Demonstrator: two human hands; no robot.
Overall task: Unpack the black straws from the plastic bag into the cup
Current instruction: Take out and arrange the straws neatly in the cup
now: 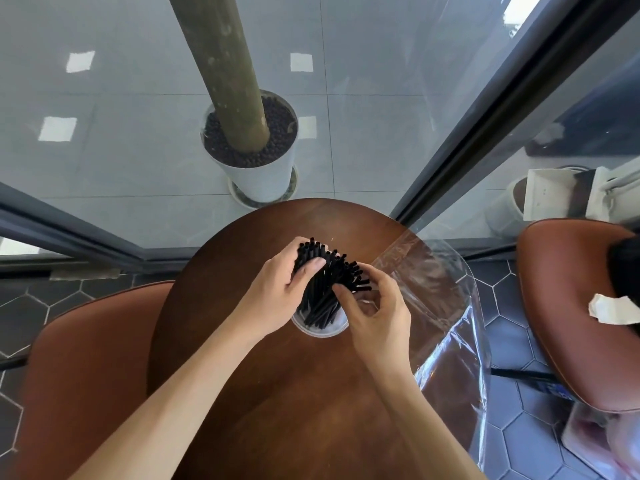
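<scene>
**me:** Black straws are already standing in the clear cup, which sits on the round brown wooden table. Bottoms are down in the cup, tops fan out toward the far side. My left hand is curled around the left side of the bundle, thumb pressed on it near the top. My right hand is half closed, with its fingertips on the right side of the bundle. Plastic bag looks emptied, lying flat just right of the cup and hanging over the table edge.

**other guy:** so pretty much done? any tips on handling?

**me:** Looks close to done, I'm guessing this is just tidying. Straws are super light, stiff-ish but easy to crush, and slick against each other, so a loose grip probably lets a few slide out. I'd hold the bundle around the middle with both hands, gently. Cup looks light too, so the leaning bundle could tip it.

**other guy:** and the bag?

**me:** Thin, floppy, slippery. Nobody's touching it.
</scene>
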